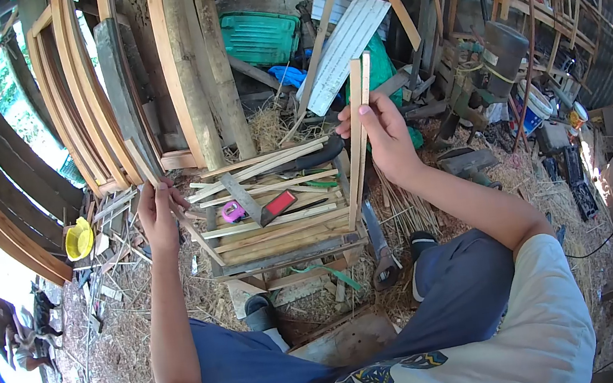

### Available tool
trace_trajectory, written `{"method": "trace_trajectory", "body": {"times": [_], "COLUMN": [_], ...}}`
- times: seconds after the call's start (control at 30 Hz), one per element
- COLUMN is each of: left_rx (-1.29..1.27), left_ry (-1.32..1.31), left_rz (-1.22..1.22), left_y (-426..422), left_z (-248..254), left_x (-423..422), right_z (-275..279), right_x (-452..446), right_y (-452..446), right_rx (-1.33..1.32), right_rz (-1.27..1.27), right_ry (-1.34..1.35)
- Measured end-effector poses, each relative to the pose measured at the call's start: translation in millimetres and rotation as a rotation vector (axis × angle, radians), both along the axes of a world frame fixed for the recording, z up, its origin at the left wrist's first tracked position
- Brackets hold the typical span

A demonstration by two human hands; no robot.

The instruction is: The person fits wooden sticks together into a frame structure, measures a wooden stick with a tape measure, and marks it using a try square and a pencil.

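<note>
My left hand [160, 211] is closed around a thin wooden strip [201, 244], which slants down to the near left corner of a slatted wooden stand. Two light wooden strips [357, 161] stand nearly upright, side by side, in the fingers of my right hand [389, 132]. Their lower ends are at the stand's right edge. Between my hands, several loose strips lie on the stand [284, 252], along with a pink tape measure [232, 211], a try square with a red handle [278, 207], a dark pencil-like stick [305, 208] and a curved black handle [321, 155].
A metal tool [380, 247] leans beside the stand's right side. Wood shavings cover the ground [111, 357]. A yellow bowl [80, 238] lies at left, a green crate [260, 36] at the back, and a machine [494, 54] at right. Long boards [186, 68] lean behind.
</note>
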State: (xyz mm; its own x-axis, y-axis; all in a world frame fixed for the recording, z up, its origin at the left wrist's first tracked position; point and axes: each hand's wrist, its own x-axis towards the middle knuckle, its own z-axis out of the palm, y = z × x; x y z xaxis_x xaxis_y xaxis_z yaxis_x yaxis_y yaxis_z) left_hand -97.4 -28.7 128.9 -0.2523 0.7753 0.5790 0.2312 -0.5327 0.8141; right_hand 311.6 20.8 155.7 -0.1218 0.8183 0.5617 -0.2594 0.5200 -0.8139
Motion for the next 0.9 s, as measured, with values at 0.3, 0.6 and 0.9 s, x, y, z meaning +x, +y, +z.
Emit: {"method": "trace_trajectory", "body": {"times": [0.3, 0.6, 0.9], "left_rx": [-0.035, -0.032, -0.122], "left_ry": [0.05, 0.049, 0.075], "left_rz": [-0.016, -0.09, -0.093], "left_y": [-7.9, -15.4, -18.7], "left_z": [5.0, -1.6, -21.7], "left_x": [4.6, 0.6, -9.9], "right_z": [10.4, -27.6, -86.1], "right_x": [-1.7, -5.0, 5.0], "right_y": [2.4, -5.9, -5.5], "right_rx": [0.004, -0.065, -0.141], "right_rz": [-0.056, 0.025, 0.099], "right_ry": [-0.025, -0.133, -0.248]}}
